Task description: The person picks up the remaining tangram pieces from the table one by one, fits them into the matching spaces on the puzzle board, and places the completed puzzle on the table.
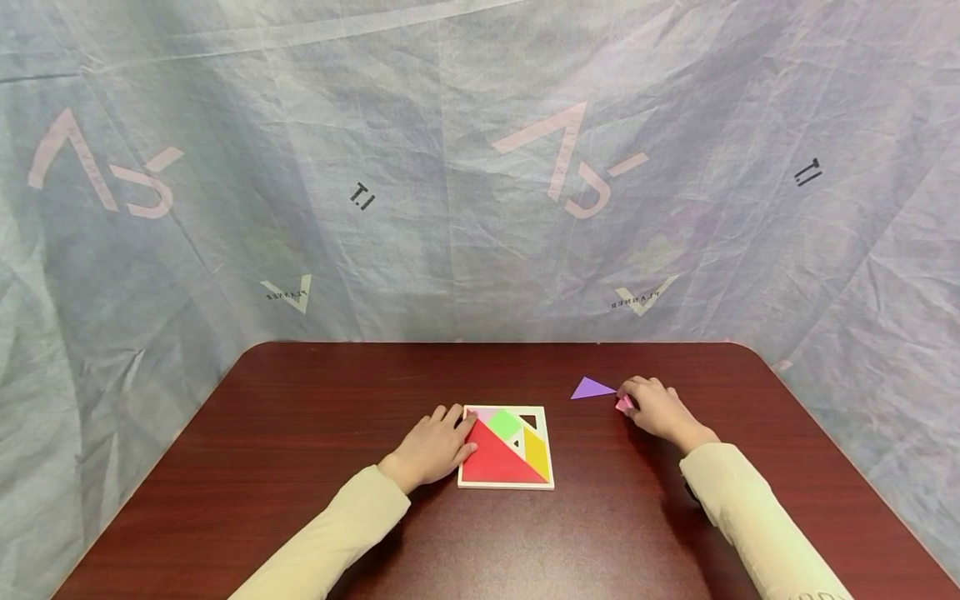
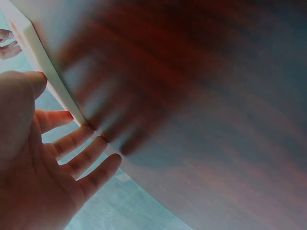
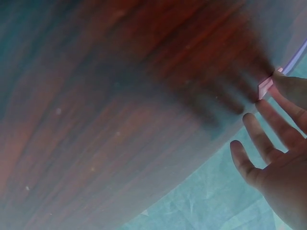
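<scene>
Right hand (image 1: 662,412) pinches pink piece (image 1: 624,404) — stray contact could shift purple triangle (image 1: 590,388) at ten o'clock. Left hand (image 1: 429,446), fingers apart, touches board (image 1: 506,486).

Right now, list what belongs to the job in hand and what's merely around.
Apparently the job: white tray; inside it, red triangle, green piece, yellow piece, lilac piece; outside, purple triangle, pink piece in right hand; left hand.

Merely around: table, printed cloth.
</scene>
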{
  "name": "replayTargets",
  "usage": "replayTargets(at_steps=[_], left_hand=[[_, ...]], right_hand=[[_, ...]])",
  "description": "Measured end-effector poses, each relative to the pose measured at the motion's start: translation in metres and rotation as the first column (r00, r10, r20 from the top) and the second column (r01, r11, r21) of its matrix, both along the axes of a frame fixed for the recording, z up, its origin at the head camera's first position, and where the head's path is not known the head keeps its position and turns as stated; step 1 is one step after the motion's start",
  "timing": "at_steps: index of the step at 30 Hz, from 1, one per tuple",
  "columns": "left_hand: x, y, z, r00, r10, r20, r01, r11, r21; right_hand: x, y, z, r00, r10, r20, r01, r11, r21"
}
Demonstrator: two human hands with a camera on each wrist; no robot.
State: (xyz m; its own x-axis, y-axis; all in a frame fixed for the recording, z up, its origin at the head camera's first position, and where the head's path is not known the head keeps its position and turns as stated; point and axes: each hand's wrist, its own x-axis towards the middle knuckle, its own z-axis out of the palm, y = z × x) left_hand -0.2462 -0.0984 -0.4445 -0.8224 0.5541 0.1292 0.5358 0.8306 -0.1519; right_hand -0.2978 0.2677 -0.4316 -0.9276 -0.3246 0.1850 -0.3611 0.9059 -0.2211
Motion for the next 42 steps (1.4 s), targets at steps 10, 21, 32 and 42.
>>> replayTargets(at_steps=[10,21,32,42], left_hand=[[0.0007,0.0002,0.0003,1.0,-0.004,-0.002,0.004,1.0,0.003],[0.0001,0.0008,-0.0001,1.0,-0.001,0.0,0.001,1.0,0.003],[-0.0004,0.001,0.0017,1.0,0.01,0.027,-0.011,1.0,0.001],[-0.0003,0.0008,0.0012,0.999,0.013,0.034,-0.013,1.0,0.003]], right_hand=[[0.0,0.0001,-0.0004,1.0,0.007,-0.005,-0.007,1.0,0.001],[-0.0026,0.0001,0.001,1.0,0.029,-0.004,-0.029,1.0,-0.005],[-0.0026,0.0007,0.0027,0.997,0.054,-0.053,-0.055,0.998,-0.011],[-0.0023,0.0006,0.0015,0.995,0.076,-0.07,-0.079,0.996,-0.036]])
